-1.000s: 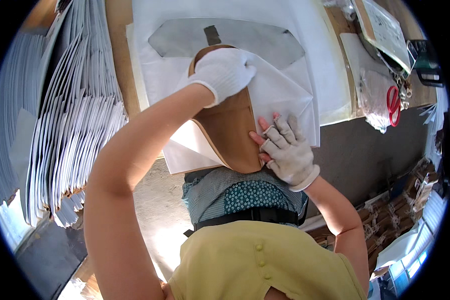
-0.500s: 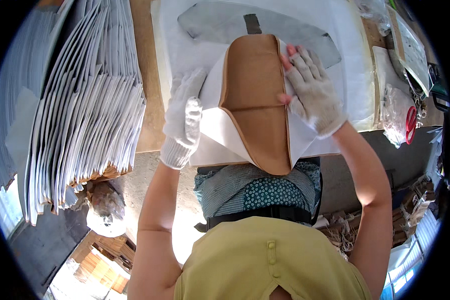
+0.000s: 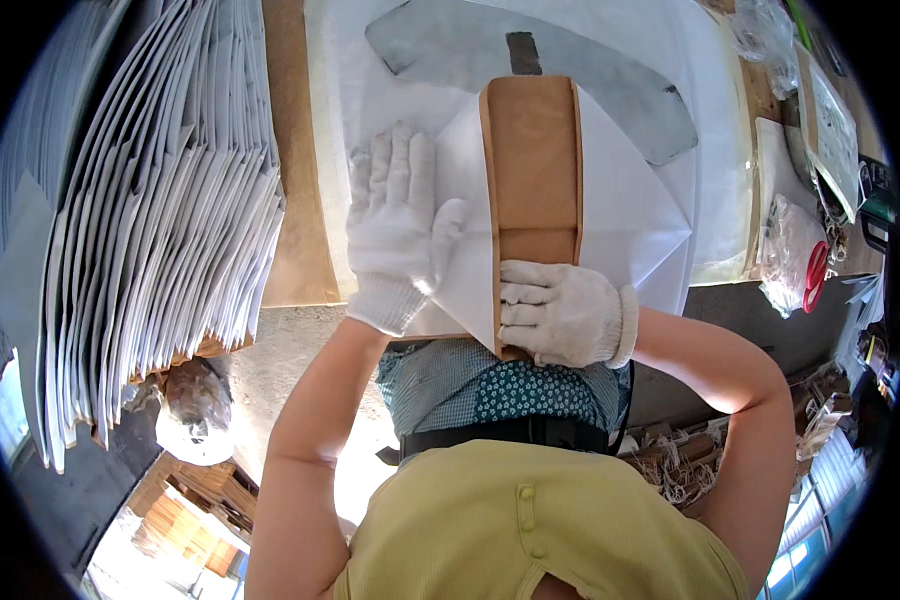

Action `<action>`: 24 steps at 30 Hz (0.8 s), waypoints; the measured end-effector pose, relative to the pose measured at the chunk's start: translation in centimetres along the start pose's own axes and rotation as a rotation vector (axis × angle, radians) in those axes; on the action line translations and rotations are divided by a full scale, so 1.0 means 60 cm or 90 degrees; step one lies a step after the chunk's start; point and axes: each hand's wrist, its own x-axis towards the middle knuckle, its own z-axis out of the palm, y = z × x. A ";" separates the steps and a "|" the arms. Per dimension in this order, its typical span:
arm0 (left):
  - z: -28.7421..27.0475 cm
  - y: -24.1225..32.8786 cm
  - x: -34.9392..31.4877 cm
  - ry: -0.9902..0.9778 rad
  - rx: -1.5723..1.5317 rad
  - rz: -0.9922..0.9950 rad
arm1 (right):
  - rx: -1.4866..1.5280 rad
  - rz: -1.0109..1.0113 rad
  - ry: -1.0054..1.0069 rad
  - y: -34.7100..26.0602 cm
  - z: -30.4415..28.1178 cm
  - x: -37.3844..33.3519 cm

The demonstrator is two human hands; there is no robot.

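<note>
A folded sheet of paper [image 3: 630, 215], white outside, lies on the worktable in front of me. Down its middle runs a brown inner face [image 3: 536, 160], a long strip between two folded edges, with a crease across it. My left hand [image 3: 395, 225], in a white knit glove, rests flat with fingers stretched out at the white left part of the paper. My right hand [image 3: 565, 312], also gloved, lies across the near end of the brown strip, fingers pointing left and laid flat; it hides that end. Beyond the paper is a curved grey plate [image 3: 600, 70] with a dark patch.
Many folded white sheets [image 3: 170, 220] stand in a stack at the left. At the right are red-handled scissors [image 3: 816, 277], a clear plastic bag [image 3: 792, 245] and a board with paper [image 3: 830, 130]. A plastic-wrapped bundle [image 3: 196, 410] sits below the stack.
My right hand has moved from the paper's far right side down onto the near end of the brown strip. The brown area is narrower and straighter. My left hand has turned flat.
</note>
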 end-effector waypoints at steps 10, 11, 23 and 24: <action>0.023 0.062 0.114 0.016 -0.100 0.069 | -0.208 0.034 0.286 0.023 -0.022 -0.002; 0.019 0.057 0.107 0.012 -0.110 0.075 | -0.260 0.132 0.325 0.048 -0.042 -0.010; -0.024 0.005 -0.054 0.024 -0.046 0.069 | 0.072 0.864 0.511 0.109 -0.223 -0.212; -0.023 0.004 -0.062 0.023 -0.050 0.061 | 0.154 0.781 0.633 0.122 -0.215 -0.263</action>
